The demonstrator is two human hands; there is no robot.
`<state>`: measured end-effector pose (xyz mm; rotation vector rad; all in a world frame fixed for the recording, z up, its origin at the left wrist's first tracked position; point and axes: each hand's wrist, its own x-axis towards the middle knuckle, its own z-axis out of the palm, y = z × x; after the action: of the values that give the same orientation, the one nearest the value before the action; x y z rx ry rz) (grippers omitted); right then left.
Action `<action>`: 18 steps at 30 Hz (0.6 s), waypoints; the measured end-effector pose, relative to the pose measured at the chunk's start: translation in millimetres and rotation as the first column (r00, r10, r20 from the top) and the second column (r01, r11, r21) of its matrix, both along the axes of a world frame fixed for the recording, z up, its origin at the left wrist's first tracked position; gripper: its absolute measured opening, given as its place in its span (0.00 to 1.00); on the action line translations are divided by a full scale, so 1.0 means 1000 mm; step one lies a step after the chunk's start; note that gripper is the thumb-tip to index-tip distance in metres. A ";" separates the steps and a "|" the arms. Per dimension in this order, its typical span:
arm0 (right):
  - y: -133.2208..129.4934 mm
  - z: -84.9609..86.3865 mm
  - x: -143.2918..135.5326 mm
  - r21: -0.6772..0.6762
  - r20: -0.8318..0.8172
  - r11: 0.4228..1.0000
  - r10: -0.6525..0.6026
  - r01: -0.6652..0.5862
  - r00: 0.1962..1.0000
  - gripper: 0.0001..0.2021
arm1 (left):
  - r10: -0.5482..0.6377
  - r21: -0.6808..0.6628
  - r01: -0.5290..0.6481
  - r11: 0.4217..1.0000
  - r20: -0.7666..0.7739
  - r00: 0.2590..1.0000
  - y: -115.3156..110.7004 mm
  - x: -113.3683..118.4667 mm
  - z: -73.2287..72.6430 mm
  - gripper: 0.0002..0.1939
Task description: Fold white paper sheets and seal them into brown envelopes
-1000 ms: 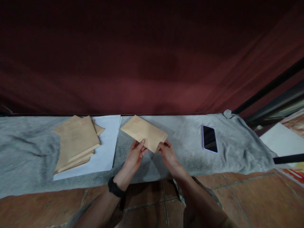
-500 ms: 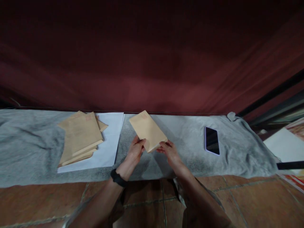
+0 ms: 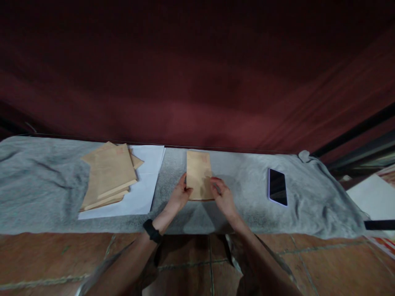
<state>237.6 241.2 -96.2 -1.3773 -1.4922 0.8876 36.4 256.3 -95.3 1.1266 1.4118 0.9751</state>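
A brown paper envelope point(image 3: 198, 170) with a small reddish print near its top right corner is held upright in line with me, over the grey cloth. My left hand point(image 3: 181, 192) grips its lower left edge, thumb on top and fingers at the side or beneath. At the right edge, my right hand point(image 3: 221, 195) has its curled fingers against the envelope; the fingertips are partly hidden. To the left lies a loose pile of similar brown envelopes point(image 3: 111, 172), resting on white paper sheets point(image 3: 149, 174).
The grey cloth point(image 3: 247, 209) covers a long narrow surface. A phone in a purple case point(image 3: 277, 187) lies to the right. Behind stands a dark red curtain-like backdrop point(image 3: 197, 107). Tiled floor point(image 3: 333, 263) shows in front, and white and printed sheets point(image 3: 373, 197) at far right.
The envelope has turned from a slant to straight and now lies lower, near the cloth. My right hand has shifted from its bottom corner to its right edge.
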 end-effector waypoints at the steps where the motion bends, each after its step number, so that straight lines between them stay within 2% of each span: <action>1: -0.004 -0.002 -0.005 0.059 0.152 0.995 0.076 -0.086 0.985 0.19 | -0.017 0.046 0.022 0.999 -0.118 0.993 -0.002 -0.002 -0.002 0.40; 2: -0.008 -0.005 -0.009 0.092 0.303 0.981 0.135 -0.170 0.944 0.21 | -0.026 0.089 0.050 0.995 -0.250 0.968 -0.004 -0.004 -0.002 0.39; 4: -0.016 -0.009 -0.015 0.090 0.523 0.956 0.193 -0.279 0.830 0.24 | -0.015 0.159 0.113 0.981 -0.516 0.857 -0.009 -0.007 -0.001 0.35; 7: -0.021 -0.014 -0.017 0.072 0.679 0.943 0.191 -0.324 0.708 0.26 | 0.068 0.278 0.224 0.934 -0.755 0.652 -0.016 -0.004 0.002 0.28; 9: -0.022 -0.017 -0.017 0.082 0.716 0.940 0.175 -0.330 0.676 0.27 | 0.099 0.362 0.339 0.868 -0.796 0.597 -0.016 0.003 -0.001 0.26; 12: -0.022 -0.022 -0.017 0.099 0.740 0.935 0.159 -0.340 0.653 0.25 | -0.015 0.340 0.517 0.786 -0.824 0.566 -0.008 0.016 -0.012 0.26; 15: -0.021 -0.024 -0.018 0.109 0.753 0.931 0.151 -0.348 0.641 0.24 | -0.113 0.255 0.582 0.773 -0.847 0.520 0.010 0.025 -0.020 0.29; 18: -0.021 -0.024 -0.019 0.101 0.755 0.932 0.156 -0.348 0.637 0.25 | -0.160 0.224 0.633 0.741 -0.856 0.491 0.040 0.027 -0.020 0.31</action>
<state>219.1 220.6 -119.9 -1.4316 -2.3833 0.2505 63.9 296.4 -115.4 2.4476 1.4194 0.4559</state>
